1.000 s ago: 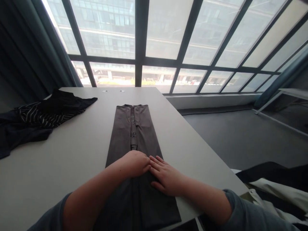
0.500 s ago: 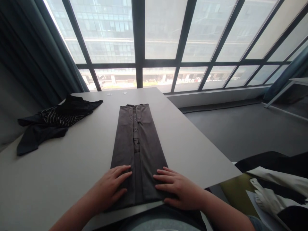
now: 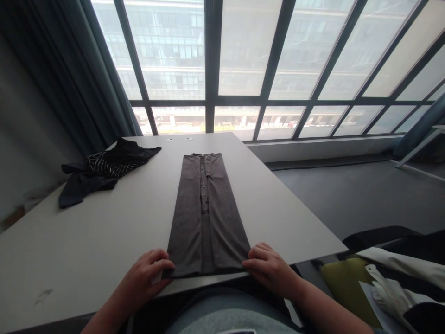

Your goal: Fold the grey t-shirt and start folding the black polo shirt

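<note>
White table (image 3: 104, 241) under tall windows (image 3: 243, 51), seen from its near edge. Left hand (image 3: 146, 280) at the near left corner of a folded grey garment (image 3: 208, 218), fingers curled and pinching the hem; right hand (image 3: 269, 269) the same at the near right corner, thumb tucked underneath as far as can be told. Garment flat, long and narrow, running straight away from the near edge, both sides folded in to a middle seam.

Probably best done thus: grip both corners evenly, lift level, keep the side folds stacked, carry the hem toward the far end without skewing.

Farther left, a dark striped heap (image 3: 104, 169), well apart.
</note>
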{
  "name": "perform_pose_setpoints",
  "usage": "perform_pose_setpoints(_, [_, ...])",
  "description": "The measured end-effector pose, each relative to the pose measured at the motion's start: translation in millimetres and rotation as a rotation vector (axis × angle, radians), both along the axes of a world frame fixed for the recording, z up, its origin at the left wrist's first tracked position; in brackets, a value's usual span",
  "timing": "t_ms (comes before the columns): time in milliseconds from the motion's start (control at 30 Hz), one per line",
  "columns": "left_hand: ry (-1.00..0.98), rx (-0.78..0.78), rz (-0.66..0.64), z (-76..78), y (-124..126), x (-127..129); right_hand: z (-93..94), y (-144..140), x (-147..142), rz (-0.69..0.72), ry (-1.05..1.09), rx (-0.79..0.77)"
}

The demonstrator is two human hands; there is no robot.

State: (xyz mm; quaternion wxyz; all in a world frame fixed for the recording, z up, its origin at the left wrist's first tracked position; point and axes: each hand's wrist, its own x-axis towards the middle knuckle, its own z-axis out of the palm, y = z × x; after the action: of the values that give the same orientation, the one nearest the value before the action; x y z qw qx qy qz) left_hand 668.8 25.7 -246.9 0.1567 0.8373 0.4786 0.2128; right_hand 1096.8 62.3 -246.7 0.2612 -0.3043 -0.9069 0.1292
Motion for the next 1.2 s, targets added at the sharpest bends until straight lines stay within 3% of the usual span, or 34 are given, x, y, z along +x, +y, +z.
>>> perform_pose_setpoints(367, [-0.15,0.079,-0.005,-10.2,-12.2,6.2,-4.5,-9.8,3.4,-0.052,0.09,0.033])
perform_pose_setpoints(800, [-0.178,0.077,-0.017,-8.4,-13.7,5.4,-13.2,-18.6,11.4,-0.119,0.212,0.122])
perform_pose_setpoints(1100, [-0.129,0.015,0.014,-4.0,-13.3,2.6,-11.3,-16.7,15.5,-0.112,0.009,0.124])
perform_pose_setpoints(1200, [-0.058,0.088,0.075,-11.3,-11.1,0.2,-11.2,-13.4,15.8,-0.017,-0.12,0.084])
